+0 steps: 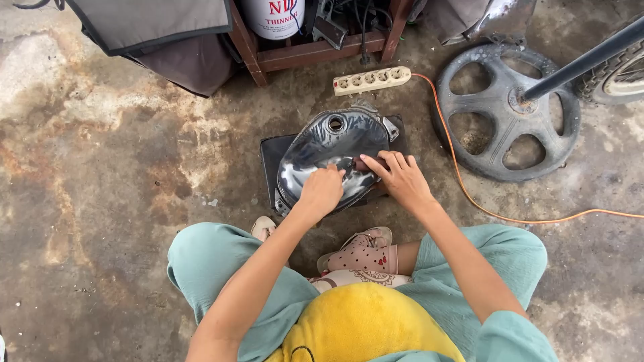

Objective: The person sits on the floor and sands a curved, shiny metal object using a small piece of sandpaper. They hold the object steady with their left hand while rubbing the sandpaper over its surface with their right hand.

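Squatting on the stained concrete floor [100, 167], a person presses a closed left hand [322, 191] and a flat, open-fingered right hand [400, 177] on a glossy fuel tank [322, 144] resting on a dark mat [272, 157], where uneven pressure could tip it off.

A glossy black motorcycle fuel tank [329, 151], filler hole open, lies on a dark mat on stained concrete.
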